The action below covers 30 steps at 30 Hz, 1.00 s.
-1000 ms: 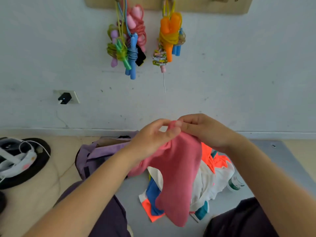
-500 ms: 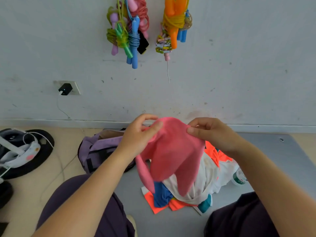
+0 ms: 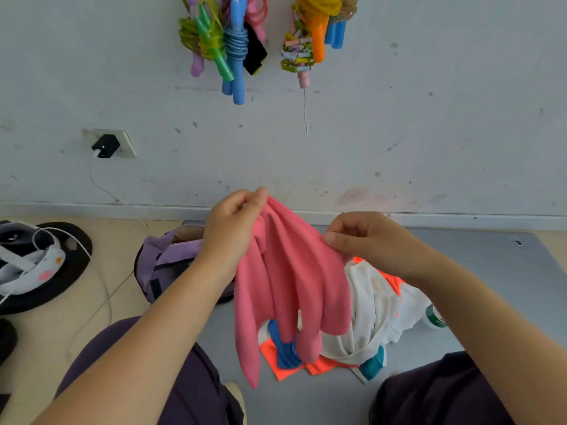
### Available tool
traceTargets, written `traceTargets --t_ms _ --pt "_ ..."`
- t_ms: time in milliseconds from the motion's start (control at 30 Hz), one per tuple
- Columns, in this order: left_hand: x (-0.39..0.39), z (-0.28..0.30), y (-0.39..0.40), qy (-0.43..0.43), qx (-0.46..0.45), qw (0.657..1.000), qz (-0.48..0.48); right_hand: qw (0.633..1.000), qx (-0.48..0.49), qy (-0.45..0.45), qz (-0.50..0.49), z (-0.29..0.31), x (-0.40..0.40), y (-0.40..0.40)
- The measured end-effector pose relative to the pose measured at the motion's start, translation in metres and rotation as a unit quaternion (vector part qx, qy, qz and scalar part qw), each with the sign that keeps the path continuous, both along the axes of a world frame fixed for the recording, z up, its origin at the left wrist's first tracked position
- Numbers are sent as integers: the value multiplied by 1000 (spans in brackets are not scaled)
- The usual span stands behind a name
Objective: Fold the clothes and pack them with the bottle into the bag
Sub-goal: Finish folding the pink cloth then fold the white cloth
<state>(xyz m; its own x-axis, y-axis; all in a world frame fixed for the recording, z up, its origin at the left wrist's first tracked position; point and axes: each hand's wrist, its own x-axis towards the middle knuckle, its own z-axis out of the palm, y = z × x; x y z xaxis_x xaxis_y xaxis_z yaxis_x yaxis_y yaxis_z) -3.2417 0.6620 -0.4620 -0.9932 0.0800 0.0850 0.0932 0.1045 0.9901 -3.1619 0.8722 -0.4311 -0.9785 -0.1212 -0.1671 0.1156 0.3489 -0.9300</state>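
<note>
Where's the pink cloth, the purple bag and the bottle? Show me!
Pink cloth [image 3: 291, 271]: head view, on the middle of the hanging fabric.
Purple bag [image 3: 165, 259]: head view, on its front side.
Bottle [image 3: 433, 318]: head view, on its green label, peeking from the clothes pile.

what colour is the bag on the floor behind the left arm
Light purple bag, seen in the head view.

Home exercise corner: wall-hung jump ropes [image 3: 227, 47], grey floor mat [image 3: 491, 271].
</note>
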Motion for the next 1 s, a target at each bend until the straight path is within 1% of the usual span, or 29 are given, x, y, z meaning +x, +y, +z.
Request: traceTargets --t_ms 67,100,133,167,233,267,300,333,467,533,600,667,700,800,833,900,1000 --pt "-3 1 -3 -30 1 999 41 999 40 5 8 -1 0 -2" --pt "-3 1 -5 -45 -5 999 28 998 55 7 9 -3 0 -3" --pt "-2 1 -6 -57 -16 998 -14 998 58 9 2 -5 0 -4" --pt "0 0 -6 -60 -41 994 -81 999 48 11 -10 -6 1 -6" --pt "11 0 -4 -56 -107 966 -230 999 27 24 -13 -7 2 -9" --pt "17 2 -2 -57 -120 949 -285 999 28 32 4 -7 2 -11" --pt "21 3 -1 -59 -119 938 -319 999 28 34 26 -7 3 -13" --pt "25 5 -1 -58 -114 934 -334 998 23 29 42 -7 4 -15" --pt "25 12 -6 -46 -77 947 -308 998 -20 -4 52 -5 7 -19" --pt "25 15 -7 -42 -37 955 -290 999 -11 -1 48 -4 9 -21" --pt "25 17 -7 -37 -3 961 -273 999 19 20 24 -3 10 -22" --pt "24 17 -8 -33 -1 964 -265 999 34 34 -4 -4 10 -22" --pt "23 17 -8 -37 -1 963 -267 999 18 30 -11 -3 10 -23" --pt "26 17 -8 -51 -10 955 -292 997 -82 -8 2 -2 13 -25" --pt "27 17 -7 -49 -20 954 -296 995 -95 -13 7 -2 13 -26" --pt "27 16 -5 -42 -37 954 -296 996 -88 -8 5 -3 14 -28" --pt "24 13 -6 -46 -38 955 -292 998 -65 10 -13 -3 13 -28"
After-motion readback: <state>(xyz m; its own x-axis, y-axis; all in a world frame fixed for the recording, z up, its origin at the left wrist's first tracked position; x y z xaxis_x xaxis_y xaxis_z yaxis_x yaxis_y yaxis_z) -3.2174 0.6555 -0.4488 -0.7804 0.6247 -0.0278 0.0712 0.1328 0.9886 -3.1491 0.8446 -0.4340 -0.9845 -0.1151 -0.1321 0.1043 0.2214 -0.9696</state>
